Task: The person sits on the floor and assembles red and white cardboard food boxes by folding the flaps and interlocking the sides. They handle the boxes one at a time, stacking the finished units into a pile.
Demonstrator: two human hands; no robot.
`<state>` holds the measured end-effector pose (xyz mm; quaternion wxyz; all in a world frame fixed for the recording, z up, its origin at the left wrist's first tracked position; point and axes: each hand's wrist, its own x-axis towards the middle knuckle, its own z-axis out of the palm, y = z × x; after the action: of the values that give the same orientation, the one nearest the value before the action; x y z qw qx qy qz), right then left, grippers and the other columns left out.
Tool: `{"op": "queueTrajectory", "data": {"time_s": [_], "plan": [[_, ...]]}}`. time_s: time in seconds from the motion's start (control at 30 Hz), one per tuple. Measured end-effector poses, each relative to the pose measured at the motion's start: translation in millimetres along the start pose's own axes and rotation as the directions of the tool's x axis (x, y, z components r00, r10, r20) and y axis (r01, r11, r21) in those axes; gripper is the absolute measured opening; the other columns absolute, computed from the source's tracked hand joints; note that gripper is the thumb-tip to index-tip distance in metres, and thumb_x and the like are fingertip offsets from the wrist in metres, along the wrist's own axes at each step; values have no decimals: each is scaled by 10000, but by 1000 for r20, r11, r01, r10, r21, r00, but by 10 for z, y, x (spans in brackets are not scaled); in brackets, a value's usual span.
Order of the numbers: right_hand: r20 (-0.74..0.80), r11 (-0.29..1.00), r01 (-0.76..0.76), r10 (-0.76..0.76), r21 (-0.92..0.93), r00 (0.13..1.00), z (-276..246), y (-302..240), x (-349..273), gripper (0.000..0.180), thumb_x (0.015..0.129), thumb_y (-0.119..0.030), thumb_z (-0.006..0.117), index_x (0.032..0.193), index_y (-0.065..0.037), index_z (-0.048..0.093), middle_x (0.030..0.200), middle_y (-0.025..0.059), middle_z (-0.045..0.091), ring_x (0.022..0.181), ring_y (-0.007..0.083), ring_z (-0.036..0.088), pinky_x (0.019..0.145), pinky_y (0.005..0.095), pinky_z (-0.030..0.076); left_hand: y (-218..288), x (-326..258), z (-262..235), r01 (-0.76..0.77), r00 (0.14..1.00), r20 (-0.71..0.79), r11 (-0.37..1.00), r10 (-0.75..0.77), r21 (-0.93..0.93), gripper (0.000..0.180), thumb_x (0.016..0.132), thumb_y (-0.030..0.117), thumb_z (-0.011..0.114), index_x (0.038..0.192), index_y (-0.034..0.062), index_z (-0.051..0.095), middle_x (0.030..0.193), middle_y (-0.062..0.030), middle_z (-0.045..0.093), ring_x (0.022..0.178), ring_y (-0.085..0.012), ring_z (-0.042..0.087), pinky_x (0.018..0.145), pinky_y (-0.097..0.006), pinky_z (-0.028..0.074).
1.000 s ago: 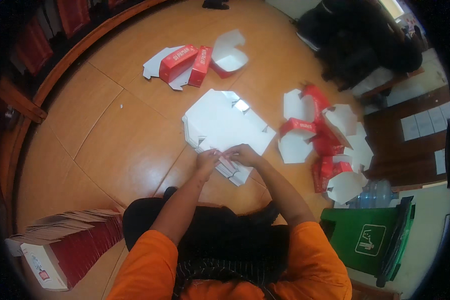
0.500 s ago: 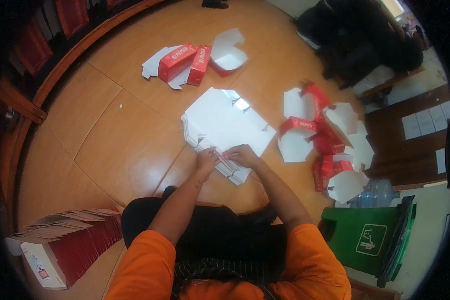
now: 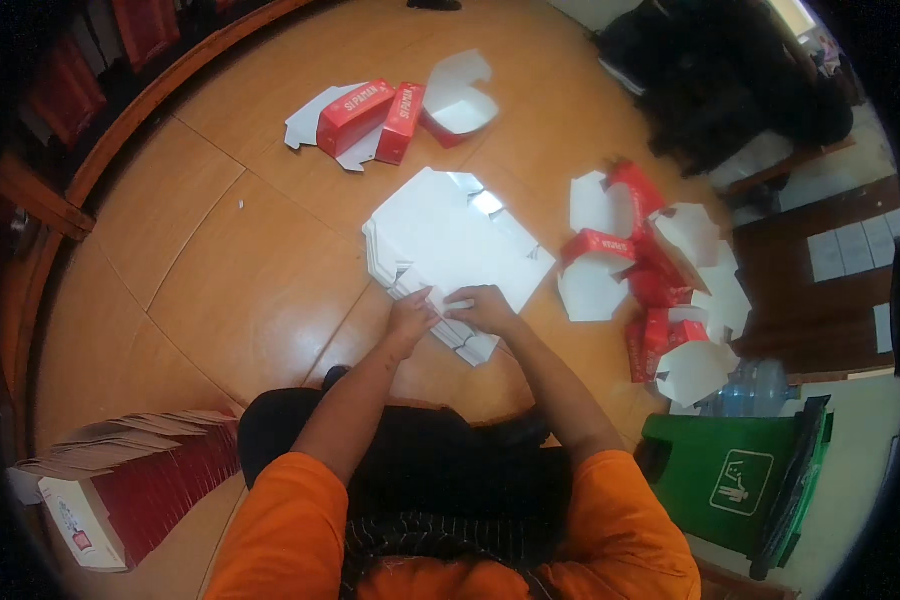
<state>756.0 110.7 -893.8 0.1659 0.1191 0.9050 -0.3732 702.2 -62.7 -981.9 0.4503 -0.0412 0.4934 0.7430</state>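
Observation:
A stack of flat white cardboard box blanks (image 3: 460,235) lies on the floor in front of me, with cut slots and flaps along its edges. At its near edge my left hand (image 3: 410,318) is closed, fingers and thumb gripping the narrow flap of the top box blank. Just to the right, my right hand (image 3: 485,308) has its fingers bent and pinched on the same flap. Both hands hide part of the fold line between them.
Red-and-white folded boxes (image 3: 358,110) stand beyond the stack, and a pile of similar boxes (image 3: 595,280) sits to the right. Nested cartons (image 3: 155,495) form a row at lower left. A green bin (image 3: 735,490) and a clear water bottle (image 3: 750,388) stand at right.
The flap between my hands, which showed a pinkish side before, now looks whiter and flatter. My hands have hardly shifted, and the boxes around stay in place.

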Motion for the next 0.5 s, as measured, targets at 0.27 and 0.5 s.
{"op": "queueTrajectory", "data": {"time_s": [0.27,0.5], "plan": [[-51,994,108,-109,-26,993,78,17,30,377,720,-326,813,1003,-94,723,971,128,715,858,266,687,795,341,529,-54,33,-82,-1,1000,17,998,2,-59,471,964,0,479,1424,-21,378,1118,-94,548,986,-187,608,939,-311,539],[-139,973,226,-230,-45,963,309,619,129,393,763,-389,783,1018,-96,723,1013,108,714,900,224,672,854,348,515,-224,261,-85,-22,991,130,999,26,-34,432,959,6,457,1385,-44,412,1158,-143,565,1037,-239,602,909,-365,549]]}}
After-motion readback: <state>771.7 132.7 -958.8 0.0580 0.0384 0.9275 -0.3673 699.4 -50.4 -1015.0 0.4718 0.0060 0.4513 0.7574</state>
